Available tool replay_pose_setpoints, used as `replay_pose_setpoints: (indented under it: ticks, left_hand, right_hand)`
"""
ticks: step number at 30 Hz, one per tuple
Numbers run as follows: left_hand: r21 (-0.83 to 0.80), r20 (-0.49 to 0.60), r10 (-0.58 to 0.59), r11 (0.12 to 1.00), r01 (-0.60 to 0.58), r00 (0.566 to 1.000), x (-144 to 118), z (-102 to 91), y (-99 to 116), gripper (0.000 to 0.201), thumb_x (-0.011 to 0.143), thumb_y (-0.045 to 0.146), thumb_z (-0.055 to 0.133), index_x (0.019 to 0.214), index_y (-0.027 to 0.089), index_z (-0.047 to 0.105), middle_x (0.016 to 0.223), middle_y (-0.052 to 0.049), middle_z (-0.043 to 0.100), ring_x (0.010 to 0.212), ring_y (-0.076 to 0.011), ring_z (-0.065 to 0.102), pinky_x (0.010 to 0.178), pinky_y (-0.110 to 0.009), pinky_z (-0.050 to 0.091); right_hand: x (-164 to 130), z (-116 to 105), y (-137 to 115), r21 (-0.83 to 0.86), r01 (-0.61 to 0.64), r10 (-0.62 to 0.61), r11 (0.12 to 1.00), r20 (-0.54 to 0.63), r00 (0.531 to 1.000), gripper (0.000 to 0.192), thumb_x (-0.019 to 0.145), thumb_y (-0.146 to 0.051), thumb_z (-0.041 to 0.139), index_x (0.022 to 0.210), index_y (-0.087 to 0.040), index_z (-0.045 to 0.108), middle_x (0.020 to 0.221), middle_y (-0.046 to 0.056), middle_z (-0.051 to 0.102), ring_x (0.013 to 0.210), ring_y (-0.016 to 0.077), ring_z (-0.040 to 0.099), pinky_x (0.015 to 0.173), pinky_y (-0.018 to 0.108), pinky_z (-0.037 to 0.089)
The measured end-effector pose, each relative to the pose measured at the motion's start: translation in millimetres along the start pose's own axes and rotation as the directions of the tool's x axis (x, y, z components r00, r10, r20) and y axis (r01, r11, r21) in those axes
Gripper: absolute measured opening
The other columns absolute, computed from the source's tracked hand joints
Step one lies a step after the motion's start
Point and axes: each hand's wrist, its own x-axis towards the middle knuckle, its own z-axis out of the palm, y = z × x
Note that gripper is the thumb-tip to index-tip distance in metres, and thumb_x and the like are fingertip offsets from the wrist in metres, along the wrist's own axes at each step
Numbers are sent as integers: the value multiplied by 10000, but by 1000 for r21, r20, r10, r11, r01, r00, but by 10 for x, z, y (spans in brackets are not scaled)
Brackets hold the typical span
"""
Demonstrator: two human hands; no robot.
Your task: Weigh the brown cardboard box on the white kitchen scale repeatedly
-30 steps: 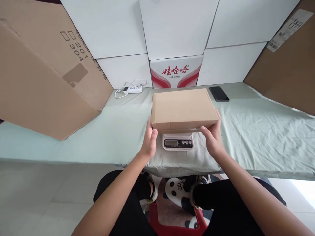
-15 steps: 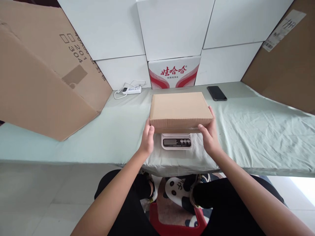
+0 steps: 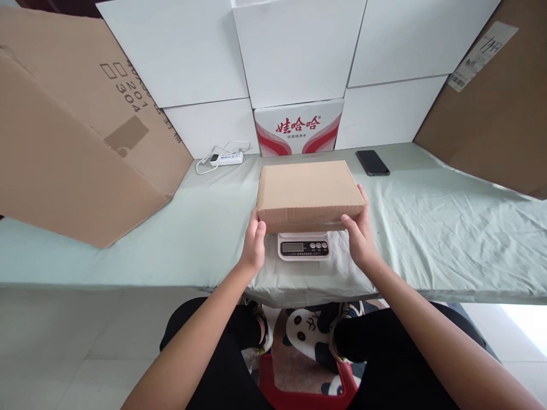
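Note:
A closed brown cardboard box (image 3: 310, 185) sits between my two hands over a small white digital scale (image 3: 303, 256). My left hand (image 3: 254, 242) grips the box's left side near the front corner, thumb toward the front face. On the opposite side, my right hand (image 3: 359, 230) is closed round the front right corner, with its thumb on the front face. Only the front of the scale, with its display and buttons, shows; the box hides its top. I cannot tell whether the box rests on the scale or is held just above it.
Behind stand stacked white boxes and a red-and-white printed carton (image 3: 299, 128). A white power strip with a cable (image 3: 227, 158) lies back left, a black phone (image 3: 372, 163) back right. Large cardboard sheets (image 3: 77, 131) flank both sides of the green cloth-covered table (image 3: 213, 228).
The whole view has shifted slightly, moving the scene a little left in the picture. Both hands keep their hold on the box, which stays over the scale.

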Motion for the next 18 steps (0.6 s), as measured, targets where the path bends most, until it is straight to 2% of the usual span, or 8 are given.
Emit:
replay_pose_setpoints:
  ticks: [3,9,14,18]
  left_hand:
    - [11,-9,-5,1000,5,1000,-4,0,20,740,1100,786,435,1682,343,551,1777,-99,580,1731,-361,447,1424,-558,388]
    - [32,-33,9,999,-8,999,22,-49,0,789,1079,819,440,1698,337,530,1836,-92,513,1770,-353,390,1439,-544,375]
    - [19,-135,-24,999,27,991,63,-128,-76,841,1066,836,449,1749,344,455,1921,-63,368,1816,-333,286,1488,-528,275]
    - [-4,-96,-10,1000,10,995,74,-84,-77,806,1077,828,432,1726,355,497,1892,-61,427,1808,-341,306,1488,-559,274]
  right_hand:
    - [-4,7,4,3,4,-4,1000,-2,1000,1050,952,-759,677,1819,-357,242,1869,100,443,1770,379,390,1498,626,288]
    - [1,-61,77,-71,44,-45,997,-15,999,974,997,-740,641,1821,-438,220,1944,20,292,1827,391,241,1497,695,234]
    - [50,-157,84,-72,38,-43,997,-62,997,922,1030,-750,562,1825,-476,184,1847,84,454,1754,440,391,1409,780,355]
    - [73,-163,72,10,-27,27,1000,-72,997,951,982,-795,612,1802,-478,248,1844,84,463,1743,446,411,1392,785,379]
